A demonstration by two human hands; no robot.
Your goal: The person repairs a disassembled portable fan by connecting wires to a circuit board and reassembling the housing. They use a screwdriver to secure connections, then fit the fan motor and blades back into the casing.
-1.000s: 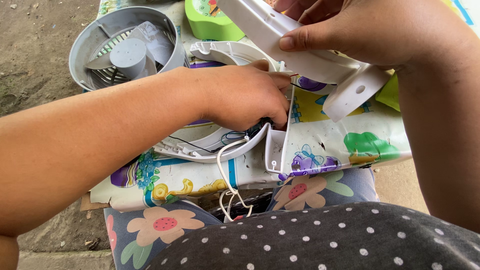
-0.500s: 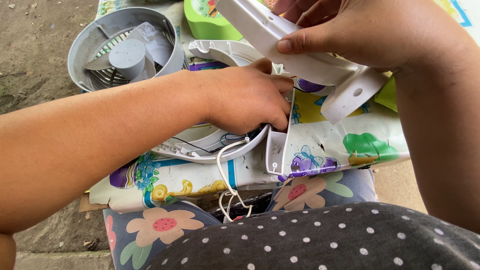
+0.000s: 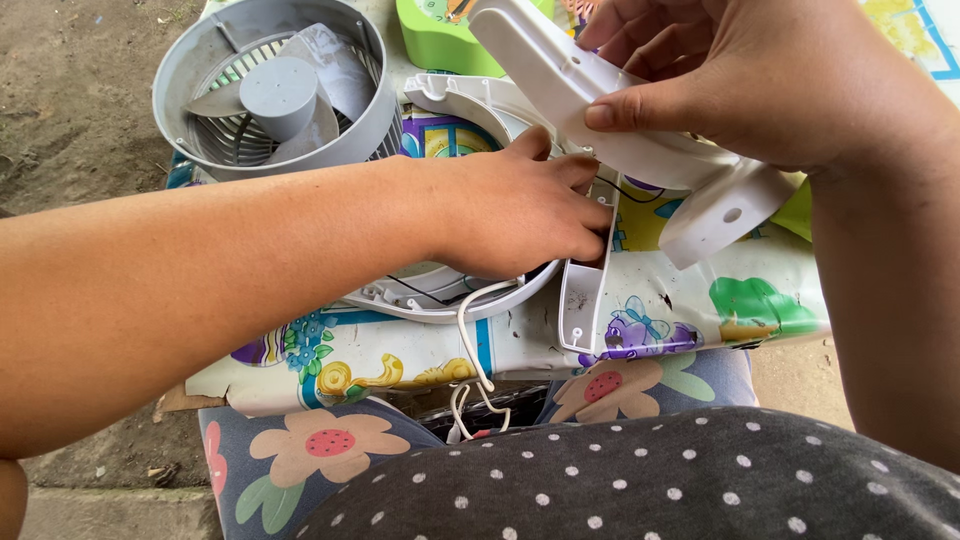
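Observation:
A white plastic fan housing (image 3: 455, 295) lies on a colourful cartoon-print board (image 3: 400, 355) across my lap. My left hand (image 3: 515, 210) reaches into it, fingers curled down inside next to the small white side compartment (image 3: 583, 295); what the fingertips touch is hidden. My right hand (image 3: 760, 75) grips a white plastic cover piece (image 3: 600, 105), held tilted above the housing. A white cord (image 3: 472, 360) hangs from the housing over the board's front edge.
A grey round fan guard with grey blades (image 3: 275, 90) sits at the back left of the board. A green plastic thing (image 3: 440, 40) lies behind the housing. Bare dirt ground (image 3: 70, 110) is on the left.
My left hand has shifted slightly deeper into the housing. The right hand keeps the cover piece in much the same place.

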